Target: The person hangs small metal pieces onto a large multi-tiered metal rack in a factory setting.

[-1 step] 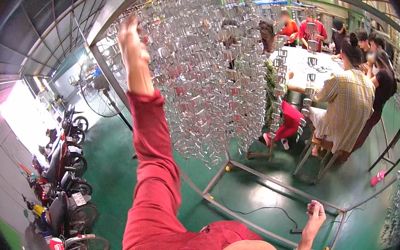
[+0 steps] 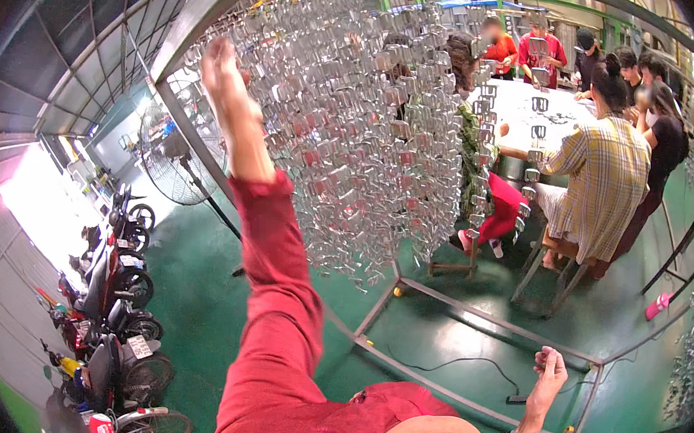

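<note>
My left hand (image 2: 232,93) is raised at the left side of a dense curtain of hanging silvery metal pieces (image 2: 354,142), strung in long rows. Its fingers stretch upward, a little blurred, with the thumb apart; I see nothing held in it. Whether it touches the nearest pieces I cannot tell. The pieces hang inside a grey metal frame (image 2: 207,23), whose upper corner is just beyond that hand. Lower right, my right hand (image 2: 549,376) hangs away from the strings with its fingers curled in. What is inside those fingers, if anything, is hidden.
Wheeled lower bars of the frame (image 2: 471,312) run above the green floor, with a black cable (image 2: 475,361) across it. A standing fan (image 2: 176,150) and parked motorbikes (image 2: 111,277) are at left. Several people sit or stand around a white table (image 2: 500,106) at the far right.
My left hand and forearm have shifted slightly down and to the right beside the hanging pieces. My right hand stays in nearly the same place.
</note>
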`<state>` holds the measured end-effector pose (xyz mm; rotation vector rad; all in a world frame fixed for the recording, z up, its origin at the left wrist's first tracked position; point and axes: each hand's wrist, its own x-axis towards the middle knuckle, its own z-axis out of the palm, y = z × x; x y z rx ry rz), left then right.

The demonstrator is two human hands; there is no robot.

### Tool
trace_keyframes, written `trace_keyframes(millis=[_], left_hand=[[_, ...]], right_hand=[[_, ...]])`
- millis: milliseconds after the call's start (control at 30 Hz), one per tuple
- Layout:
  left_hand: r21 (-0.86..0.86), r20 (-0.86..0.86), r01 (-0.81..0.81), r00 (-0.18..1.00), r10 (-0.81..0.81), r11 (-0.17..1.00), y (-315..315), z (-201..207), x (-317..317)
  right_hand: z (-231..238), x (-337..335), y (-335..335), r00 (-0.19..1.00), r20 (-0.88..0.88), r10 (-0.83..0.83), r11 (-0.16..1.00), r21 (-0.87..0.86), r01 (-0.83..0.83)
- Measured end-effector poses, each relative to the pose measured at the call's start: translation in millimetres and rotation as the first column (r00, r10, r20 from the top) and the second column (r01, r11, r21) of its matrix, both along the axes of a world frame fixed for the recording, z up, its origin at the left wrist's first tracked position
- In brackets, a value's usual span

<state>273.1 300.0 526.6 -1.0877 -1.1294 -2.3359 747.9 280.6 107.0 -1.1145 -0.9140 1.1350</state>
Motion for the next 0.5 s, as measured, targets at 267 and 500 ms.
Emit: trace_keyframes(millis=[267,500], left_hand=[[-0.059,-0.625,-0.151,0.776,0.082,0.987,105.0,-15.4,175.1],[-0.168,-0.576,-0.458,0.764,0.290,0.873,206.6,34.9,165.2]], right_hand=[[-3.2,23.0,-9.7,0.998,0.033,-0.044,0.999,-0.016,0.045],[-29.9,45.5,-31.5,0.982,0.011,-0.188,0.970,-0.152,0.188]])
